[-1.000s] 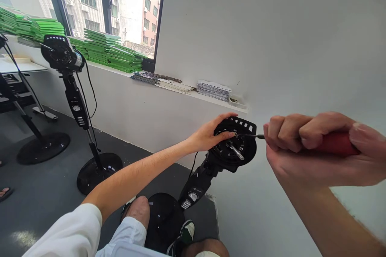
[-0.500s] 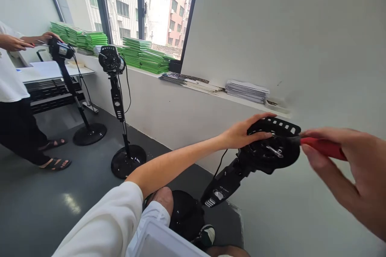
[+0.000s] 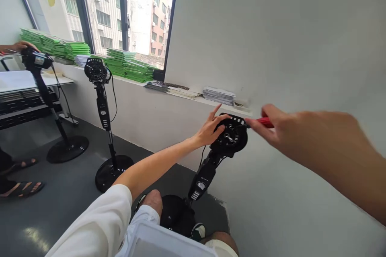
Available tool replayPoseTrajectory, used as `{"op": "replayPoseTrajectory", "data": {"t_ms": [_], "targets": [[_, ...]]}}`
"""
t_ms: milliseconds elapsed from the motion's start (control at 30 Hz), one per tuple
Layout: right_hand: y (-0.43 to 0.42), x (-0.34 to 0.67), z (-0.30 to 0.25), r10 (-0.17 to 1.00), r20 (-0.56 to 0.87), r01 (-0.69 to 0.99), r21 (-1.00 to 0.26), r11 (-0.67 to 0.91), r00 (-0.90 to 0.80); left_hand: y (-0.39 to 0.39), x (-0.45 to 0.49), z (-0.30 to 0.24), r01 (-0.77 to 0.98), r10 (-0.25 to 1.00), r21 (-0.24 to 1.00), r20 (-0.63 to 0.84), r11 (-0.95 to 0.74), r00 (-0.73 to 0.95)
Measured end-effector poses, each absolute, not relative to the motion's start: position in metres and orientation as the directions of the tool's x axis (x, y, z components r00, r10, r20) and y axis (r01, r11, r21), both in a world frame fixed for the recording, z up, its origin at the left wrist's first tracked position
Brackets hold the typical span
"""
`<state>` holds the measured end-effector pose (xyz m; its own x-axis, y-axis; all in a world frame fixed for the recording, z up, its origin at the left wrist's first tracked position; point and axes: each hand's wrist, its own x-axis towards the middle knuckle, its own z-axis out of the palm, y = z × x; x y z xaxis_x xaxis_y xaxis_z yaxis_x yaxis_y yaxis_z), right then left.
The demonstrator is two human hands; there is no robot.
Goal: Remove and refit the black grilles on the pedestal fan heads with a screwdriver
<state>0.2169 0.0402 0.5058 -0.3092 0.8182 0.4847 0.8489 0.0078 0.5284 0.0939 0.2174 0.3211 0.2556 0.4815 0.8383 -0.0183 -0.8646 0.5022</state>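
Observation:
A black stand fan's bare motor head (image 3: pixel 230 139), without blades or guard, leans in front of me at centre right. My left hand (image 3: pixel 210 130) grips its left edge, the thumb on the front and one finger raised. A screwdriver with a red handle (image 3: pixel 265 122) is in my right hand (image 3: pixel 285 128), closed round it. Its shaft reaches toward the upper right of the motor head; the tip is too small to make out. The fan's control column (image 3: pixel 201 184) runs down to a round black base (image 3: pixel 177 215) beside my legs.
A white plastic tray (image 3: pixel 169 243) sits on my lap. Two more fans stand left, one motor head (image 3: pixel 95 70) untouched, the other (image 3: pixel 35 59) under another person's hand (image 3: pixel 22 46). Green stacks (image 3: pixel 131 66), papers (image 3: pixel 218 94) and a small dish (image 3: pixel 241 105) line the ledge.
My view has shifted right and back, so the fan looks smaller and further left. My right hand has turned over, its back now toward me, still round the screwdriver. My left hand stays on the motor head.

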Motion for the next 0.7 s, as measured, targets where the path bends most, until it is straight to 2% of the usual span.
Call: {"op": "replayPoseTrajectory", "data": {"t_ms": [100, 200, 233, 333, 467, 600, 700], "targets": [[0.0436, 0.2153, 0.5074, 0.876, 0.368, 0.857, 0.506, 0.091, -0.311, 0.213, 0.0936, 0.3192, 0.023, 0.444, 0.457, 0.85, -0.889, 0.283], [0.0457, 0.2162, 0.5064, 0.822, 0.454, 0.822, 0.568, 0.03, -0.343, 0.2121, 0.0945, 0.3188, 0.022, 0.421, 0.432, 0.864, -0.902, 0.278], [0.0453, 0.2156, 0.5064, 0.82, 0.453, 0.82, 0.571, 0.035, -0.35, 0.2122, 0.0951, 0.3185, 0.013, 0.409, 0.421, 0.872, -0.907, 0.269], [0.0427, 0.2117, 0.5081, 0.872, 0.335, 0.833, 0.536, 0.135, -0.357, 0.2123, 0.0968, 0.3168, -0.004, 0.394, 0.407, 0.885, -0.913, 0.247], [0.0407, 0.209, 0.5116, 0.847, 0.393, 0.793, 0.607, 0.054, -0.359, 0.2099, 0.0981, 0.313, -0.004, 0.429, 0.441, 0.874, -0.897, 0.228], [0.0428, 0.2093, 0.514, 0.893, 0.29, 0.852, 0.496, 0.168, -0.345, 0.2126, 0.0998, 0.3122, 0.005, 0.422, 0.432, 0.878, -0.902, 0.228], [0.0422, 0.2063, 0.5126, 0.885, 0.352, 0.859, 0.503, 0.094, -0.304, 0.217, 0.0979, 0.3168, 0.044, 0.436, 0.44, 0.864, -0.897, 0.253]]}}
